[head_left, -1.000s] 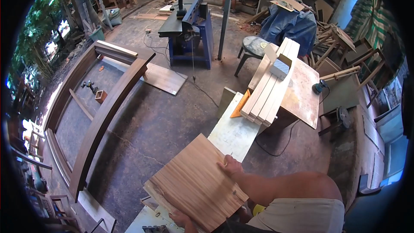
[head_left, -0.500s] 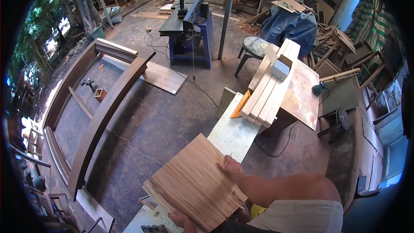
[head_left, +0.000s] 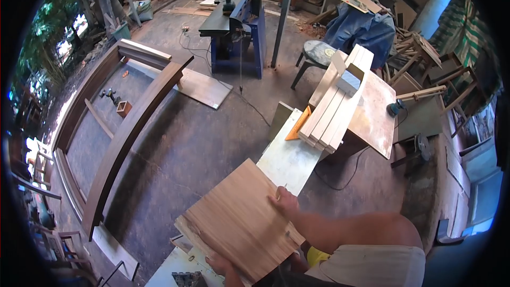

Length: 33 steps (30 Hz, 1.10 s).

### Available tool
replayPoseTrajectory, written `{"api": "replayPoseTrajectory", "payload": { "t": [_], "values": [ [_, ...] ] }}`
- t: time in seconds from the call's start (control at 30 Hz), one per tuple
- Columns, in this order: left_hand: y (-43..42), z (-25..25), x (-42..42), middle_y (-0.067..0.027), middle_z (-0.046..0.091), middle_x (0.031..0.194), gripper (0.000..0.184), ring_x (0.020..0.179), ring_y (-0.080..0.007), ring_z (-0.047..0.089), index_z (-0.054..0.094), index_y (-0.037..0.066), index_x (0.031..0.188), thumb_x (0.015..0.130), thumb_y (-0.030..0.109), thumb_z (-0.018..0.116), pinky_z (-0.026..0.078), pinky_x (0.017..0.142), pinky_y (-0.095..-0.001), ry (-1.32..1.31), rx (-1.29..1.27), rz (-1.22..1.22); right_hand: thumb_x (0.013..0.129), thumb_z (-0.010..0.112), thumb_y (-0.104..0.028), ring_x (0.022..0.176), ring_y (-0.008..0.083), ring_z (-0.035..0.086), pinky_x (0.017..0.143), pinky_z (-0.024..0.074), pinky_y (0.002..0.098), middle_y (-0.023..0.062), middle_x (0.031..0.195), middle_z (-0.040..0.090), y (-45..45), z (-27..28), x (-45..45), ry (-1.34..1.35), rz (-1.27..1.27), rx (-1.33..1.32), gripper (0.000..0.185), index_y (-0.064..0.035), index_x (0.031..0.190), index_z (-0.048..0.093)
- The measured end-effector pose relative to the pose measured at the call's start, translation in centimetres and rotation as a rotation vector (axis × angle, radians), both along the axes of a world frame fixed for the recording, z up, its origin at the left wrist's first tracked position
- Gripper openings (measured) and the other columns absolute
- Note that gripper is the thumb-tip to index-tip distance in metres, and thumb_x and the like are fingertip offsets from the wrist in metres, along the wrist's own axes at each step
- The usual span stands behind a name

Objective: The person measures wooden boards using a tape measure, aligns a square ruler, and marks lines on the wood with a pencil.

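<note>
A square wooden board [head_left: 241,218] with striped grain lies at the bottom centre over a pale work surface [head_left: 289,162]. My right hand [head_left: 285,202] grips its right edge, and a thin pointed thing, perhaps a pencil, sticks up from the fingers. At the board's lower left edge is my left hand [head_left: 222,267], its fingers curled against the edge and partly hidden. Just left of that hand sits a dark object [head_left: 188,279], cut off by the frame's bottom.
Beyond the board are an orange triangle [head_left: 299,124], stacked pale planks [head_left: 337,107] and a sander [head_left: 394,108] on a panel. A large dark wooden frame [head_left: 139,127] stands left. Farther back are a blue machine stand [head_left: 237,53], a round stool [head_left: 319,53] and two people.
The view has shifted slightly, so the background sits a little lower or higher in places. The board's far corner appears slightly higher. Both hands keep their hold on it.
</note>
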<state>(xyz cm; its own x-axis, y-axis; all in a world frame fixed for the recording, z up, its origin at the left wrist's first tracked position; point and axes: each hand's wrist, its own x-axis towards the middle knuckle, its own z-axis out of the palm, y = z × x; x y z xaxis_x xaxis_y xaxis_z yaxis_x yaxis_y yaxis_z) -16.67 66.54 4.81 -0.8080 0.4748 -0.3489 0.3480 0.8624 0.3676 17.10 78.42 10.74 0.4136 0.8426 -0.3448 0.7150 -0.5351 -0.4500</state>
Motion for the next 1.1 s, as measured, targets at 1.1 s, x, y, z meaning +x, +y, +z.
{"api": "replayPoseTrajectory", "payload": {
  "t": [1.1],
  "values": [
    [0.5,-0.4,0.5,-0.0239,0.058,0.117,0.052,0.103,-0.0413,0.058,0.045,0.002,0.129,0.093,0.041,0.045,0.044,0.088,-0.0477,0.069,-0.010,-0.013,0.081,0.058,-0.056,0.094,0.0374,0.060,0.082,0.0456,0.0458,0.0184,0.094,0.064,0.8,0.2,-0.2,-0.018,-0.043,-0.019,0.049,-0.0095,0.097,0.050]
  ]
}}
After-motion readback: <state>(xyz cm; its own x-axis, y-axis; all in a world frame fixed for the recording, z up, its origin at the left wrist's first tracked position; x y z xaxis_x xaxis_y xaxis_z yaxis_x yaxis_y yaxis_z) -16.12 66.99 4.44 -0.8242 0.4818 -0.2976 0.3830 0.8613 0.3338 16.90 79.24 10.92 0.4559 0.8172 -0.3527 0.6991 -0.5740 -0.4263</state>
